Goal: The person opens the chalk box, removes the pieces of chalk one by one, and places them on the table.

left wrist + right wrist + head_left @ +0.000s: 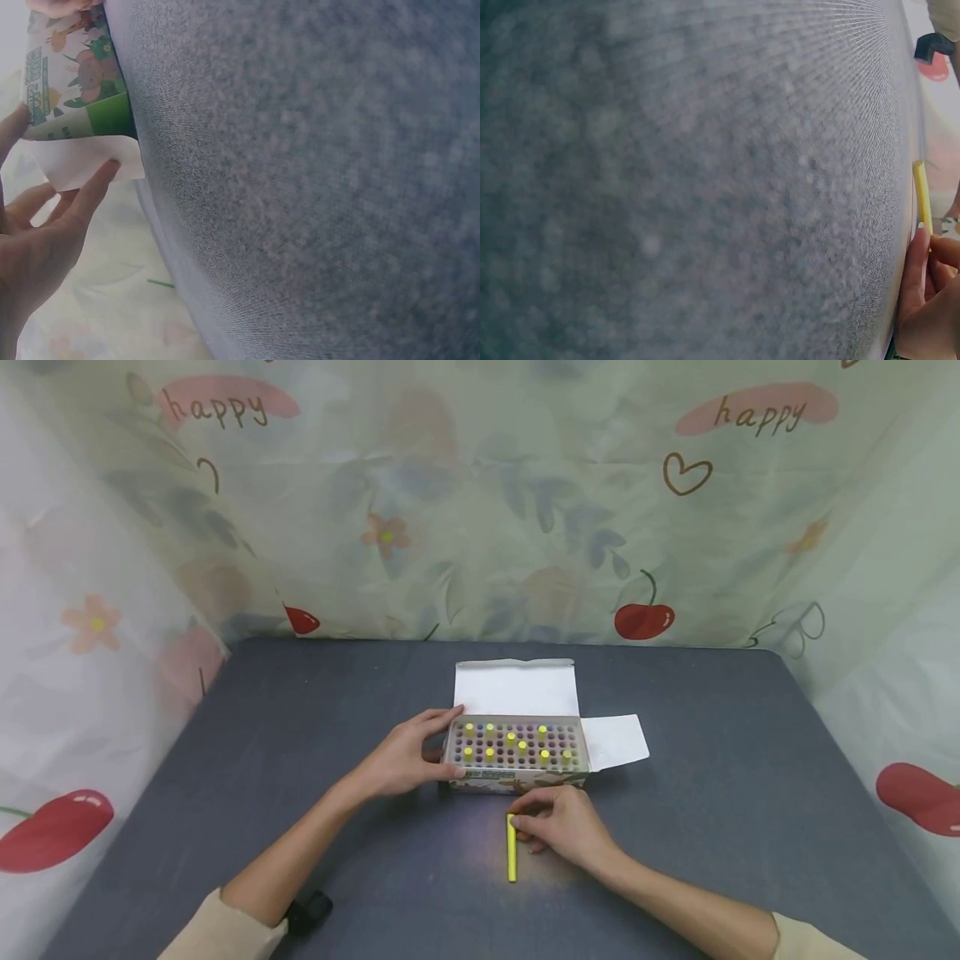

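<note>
In the head view my left hand (405, 756) holds the left end of an open carton (517, 781), thumb at its front and fingers at its back. The carton has rows of small holes, and several yellow chalk sticks (522, 746) stand up in some of them. Between the thumb and fingers of my right hand (566, 822) is the top end of a long yellow chalk stick (512, 856), just in front of the carton. Animals and green patches are printed on the carton (82, 75) in the left wrist view. At the right edge of the right wrist view, my right hand pinches the chalk stick (923, 195).
A white lid flap (516, 687) stands open behind the carton, and a side flap (617, 741) spreads to the right. The carton stands on a dark grey table (720, 810). Patterned curtains (480, 527) enclose the back and sides.
</note>
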`<state>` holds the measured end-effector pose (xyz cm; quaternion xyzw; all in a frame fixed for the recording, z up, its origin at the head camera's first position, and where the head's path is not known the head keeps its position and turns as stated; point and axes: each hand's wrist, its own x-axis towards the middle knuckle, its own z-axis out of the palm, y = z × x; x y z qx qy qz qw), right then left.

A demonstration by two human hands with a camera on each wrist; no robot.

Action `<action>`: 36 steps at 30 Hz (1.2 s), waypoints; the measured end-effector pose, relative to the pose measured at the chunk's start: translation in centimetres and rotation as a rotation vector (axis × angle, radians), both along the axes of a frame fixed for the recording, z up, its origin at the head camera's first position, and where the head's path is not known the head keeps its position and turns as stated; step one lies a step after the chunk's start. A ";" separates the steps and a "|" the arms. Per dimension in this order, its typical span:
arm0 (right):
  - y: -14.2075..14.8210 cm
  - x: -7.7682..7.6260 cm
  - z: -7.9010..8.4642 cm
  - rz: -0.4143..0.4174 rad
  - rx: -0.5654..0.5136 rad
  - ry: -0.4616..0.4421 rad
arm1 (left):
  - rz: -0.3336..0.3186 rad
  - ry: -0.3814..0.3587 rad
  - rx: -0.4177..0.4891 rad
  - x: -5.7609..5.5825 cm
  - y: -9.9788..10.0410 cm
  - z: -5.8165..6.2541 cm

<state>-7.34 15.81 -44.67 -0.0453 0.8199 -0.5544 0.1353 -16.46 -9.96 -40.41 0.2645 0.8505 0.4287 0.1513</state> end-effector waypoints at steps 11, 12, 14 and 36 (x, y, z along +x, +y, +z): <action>0.0 0.1 0.5 0.007 -0.015 -0.033 | -0.003 -0.005 0.007 0.0 -0.1 -0.1; 0.0 0.1 0.5 0.009 -0.020 -0.036 | -0.004 -0.004 0.006 0.0 -0.2 -0.1; 0.1 0.1 0.6 0.010 -0.028 -0.038 | -0.008 -0.003 0.005 0.0 -0.2 -0.1; 1.8 -0.5 4.2 0.061 -0.075 0.093 | -0.001 -0.019 0.032 0.0 0.0 -0.5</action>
